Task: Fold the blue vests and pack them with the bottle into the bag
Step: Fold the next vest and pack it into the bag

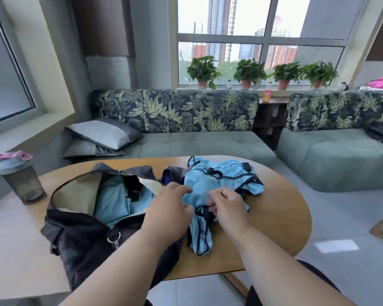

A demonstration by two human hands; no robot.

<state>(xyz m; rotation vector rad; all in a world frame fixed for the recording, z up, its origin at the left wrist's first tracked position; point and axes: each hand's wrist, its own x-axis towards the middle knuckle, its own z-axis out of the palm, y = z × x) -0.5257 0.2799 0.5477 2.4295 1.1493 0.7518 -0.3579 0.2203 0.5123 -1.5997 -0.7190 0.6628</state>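
While pinching the crumpled, silky blue vest, both hands (left, right) beside the slumped black bag.

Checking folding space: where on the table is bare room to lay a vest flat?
Bare wood shows on the table right of the crumpled vest, out to the rim, and between the bottle and the bag. The middle is crowded by bag, vest and both hands.

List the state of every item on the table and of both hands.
Bag: open, blue cloth inside.
Vest: crumpled on the table, unfolded.
Bottle: upright, lid on, outside the bag.
Left hand: grips the vest.
Right hand: pinches the vest.
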